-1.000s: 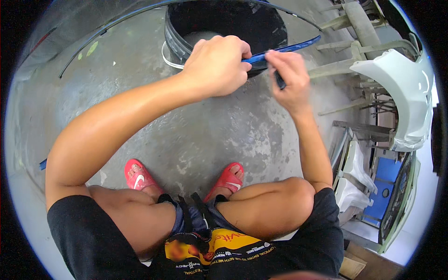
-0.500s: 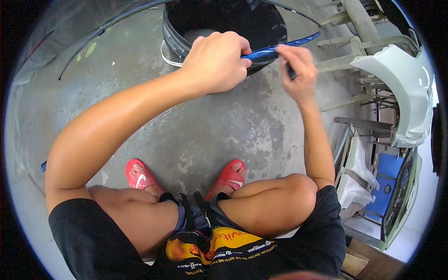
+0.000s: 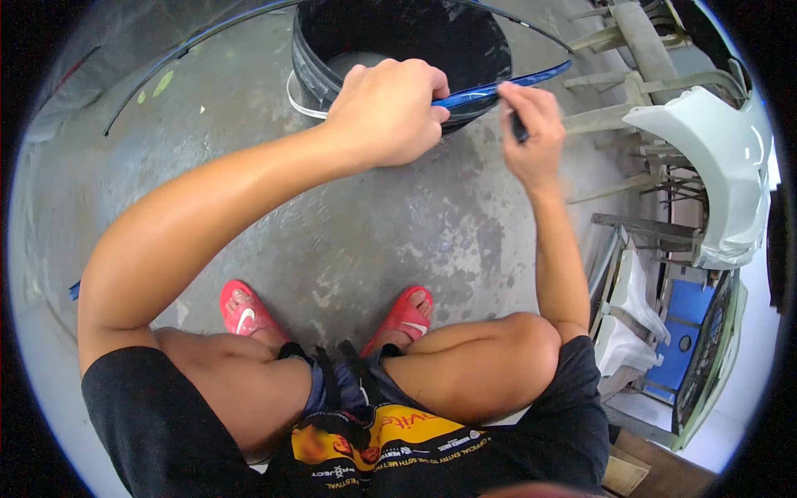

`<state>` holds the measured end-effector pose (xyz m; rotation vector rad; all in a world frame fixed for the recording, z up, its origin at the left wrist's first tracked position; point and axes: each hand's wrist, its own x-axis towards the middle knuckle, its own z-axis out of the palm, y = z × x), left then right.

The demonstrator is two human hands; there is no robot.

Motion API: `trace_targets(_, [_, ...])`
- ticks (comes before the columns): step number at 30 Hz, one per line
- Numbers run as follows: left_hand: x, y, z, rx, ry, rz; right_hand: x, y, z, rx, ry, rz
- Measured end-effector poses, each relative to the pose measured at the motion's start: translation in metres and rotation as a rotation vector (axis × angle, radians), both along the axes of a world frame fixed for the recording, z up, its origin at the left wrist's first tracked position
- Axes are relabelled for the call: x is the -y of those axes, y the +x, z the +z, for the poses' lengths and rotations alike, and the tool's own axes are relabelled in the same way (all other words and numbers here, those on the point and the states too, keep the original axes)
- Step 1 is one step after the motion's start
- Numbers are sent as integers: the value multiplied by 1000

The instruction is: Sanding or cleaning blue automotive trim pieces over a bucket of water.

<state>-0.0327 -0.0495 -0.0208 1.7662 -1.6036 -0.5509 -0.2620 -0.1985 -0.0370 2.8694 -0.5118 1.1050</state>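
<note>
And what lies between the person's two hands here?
In the head view, a stretch of the glossy blue strip spans the gap from the left hand to the right hand, seen against the black bucket.

Two hands (image 3: 386, 116) and one hand-held blue strip (image 3: 477, 96) are shown. One black bucket (image 3: 313, 76) and two red sandals (image 3: 406, 315) are also visible.

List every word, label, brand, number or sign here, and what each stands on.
Black cloth T-shirt with yellow panel: orange and white lettering, partly legible, wording withheld; the smallest is hard to read.
Red open-toed sandals: white curved marks, no readable words.
Long glossy blue strip, round black bucket: no readable text.
</note>
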Motion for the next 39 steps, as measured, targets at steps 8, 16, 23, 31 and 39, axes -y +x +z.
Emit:
trace_targets(8, [0,1,-1,7,-21,-7,2,-1,-3,42,17,-2])
trace_targets(16, [1,2,1,11,-19,-24,-3,9,3,-31,7,138])
trace_targets(23, [2,2,-2,13,-57,-12,-16,18,5,-142,-60,250])
trace_targets(31, [1,2,-4,7,-41,-5,-17,16,1,-29,21,127])
trace_targets(39, [3,2,-7,12,-45,2,-22,20,5,69,45,32])
